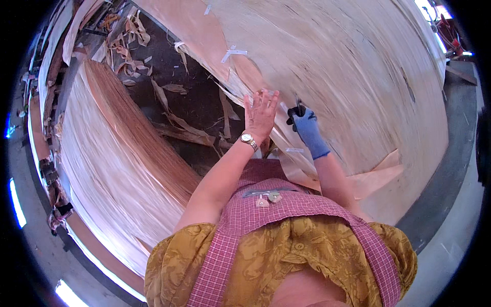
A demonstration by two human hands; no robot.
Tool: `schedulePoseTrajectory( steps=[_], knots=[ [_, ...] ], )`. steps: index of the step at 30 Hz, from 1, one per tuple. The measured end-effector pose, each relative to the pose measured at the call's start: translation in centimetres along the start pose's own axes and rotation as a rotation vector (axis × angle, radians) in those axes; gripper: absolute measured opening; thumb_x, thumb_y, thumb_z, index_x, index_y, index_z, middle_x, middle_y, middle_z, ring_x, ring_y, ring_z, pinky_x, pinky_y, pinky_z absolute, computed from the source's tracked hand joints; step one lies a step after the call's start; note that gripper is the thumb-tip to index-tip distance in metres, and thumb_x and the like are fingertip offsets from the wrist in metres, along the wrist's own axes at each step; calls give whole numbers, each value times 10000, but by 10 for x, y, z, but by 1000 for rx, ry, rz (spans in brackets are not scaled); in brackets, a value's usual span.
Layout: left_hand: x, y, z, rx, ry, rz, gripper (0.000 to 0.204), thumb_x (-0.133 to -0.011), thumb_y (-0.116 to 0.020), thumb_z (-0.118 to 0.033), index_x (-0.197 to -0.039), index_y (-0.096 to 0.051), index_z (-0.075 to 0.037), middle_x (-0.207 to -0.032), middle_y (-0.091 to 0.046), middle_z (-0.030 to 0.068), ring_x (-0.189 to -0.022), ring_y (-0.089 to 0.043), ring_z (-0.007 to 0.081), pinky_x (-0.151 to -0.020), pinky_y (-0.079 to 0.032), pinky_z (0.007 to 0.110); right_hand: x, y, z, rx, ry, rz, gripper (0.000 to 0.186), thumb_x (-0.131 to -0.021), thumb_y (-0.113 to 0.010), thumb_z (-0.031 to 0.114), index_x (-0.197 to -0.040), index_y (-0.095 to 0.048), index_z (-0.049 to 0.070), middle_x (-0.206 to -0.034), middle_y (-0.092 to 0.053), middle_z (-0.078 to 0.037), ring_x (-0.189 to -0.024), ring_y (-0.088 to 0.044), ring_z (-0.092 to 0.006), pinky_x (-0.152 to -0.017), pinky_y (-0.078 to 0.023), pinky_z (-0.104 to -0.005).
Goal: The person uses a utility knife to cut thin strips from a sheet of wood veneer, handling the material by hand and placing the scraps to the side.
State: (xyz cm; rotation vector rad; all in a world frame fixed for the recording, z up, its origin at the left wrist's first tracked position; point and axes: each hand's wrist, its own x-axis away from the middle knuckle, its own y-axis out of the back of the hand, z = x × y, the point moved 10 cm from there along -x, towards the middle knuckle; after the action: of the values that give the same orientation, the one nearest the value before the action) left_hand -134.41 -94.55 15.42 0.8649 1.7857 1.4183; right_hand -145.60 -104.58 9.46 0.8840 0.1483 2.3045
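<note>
While left hand (261, 113) flattens veneer sheet (348, 77), gloved right hand (307, 125) (blue) grips dark tool (296, 109).

Blue glove (309, 129), silver wristwatch (248, 138), pink checked apron (286, 204) (over mustard patterned blouse (276, 256)).

dark tool (296, 109) mostly hidden in right hand (308, 126).

Bright daylight, motion blur on veneer (348, 71), strong fisheye edges.
</note>
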Motion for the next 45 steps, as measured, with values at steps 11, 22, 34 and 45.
schedulePoseTrajectory(
  steps=[11,22,34,45],
  knots=[
    [22,44,100,354,505,-425,497,-789,-503,3,-1283,-500,-44,-1252,-555,136,-1194,-458,331,-1003,-326,462,-69,-96,112,212,381,281,280,-809,-645,271,-926,-624,17,-819,-671,-164,-746,-646,-269,-685,-492,-395],
    [3,-20,71,-79,243,114,599,-785,-580,-132,-1371,-462,-161,-1396,-463,-22,-1377,-276,269,-1090,-135,554,-48,-135,161,1319,799,58,229,-901,-455,194,-1042,-523,27,-913,-673,-191,-823,-671,-332,-683,-541,-416],
    [-15,19,6,291,-27,-136,390,-793,-508,-82,-1179,-559,-46,-1178,-565,142,-1133,-499,323,-926,-377,463,71,151,-52,6,-5,-101,199,-876,-627,196,-1007,-597,48,-741,-644,-23,-561,-576,-72,-447,-405,-216],
    [44,-19,-184,344,-478,141,569,-864,-552,-214,-1399,-397,-100,-1326,-475,120,-1267,-413,286,-1042,-303,471,88,159,-117,193,-82,-461,429,-819,-702,329,-1018,-531,-10,-875,-664,-188,-748,-652,-288,-628,-510,-387]
  ],
)
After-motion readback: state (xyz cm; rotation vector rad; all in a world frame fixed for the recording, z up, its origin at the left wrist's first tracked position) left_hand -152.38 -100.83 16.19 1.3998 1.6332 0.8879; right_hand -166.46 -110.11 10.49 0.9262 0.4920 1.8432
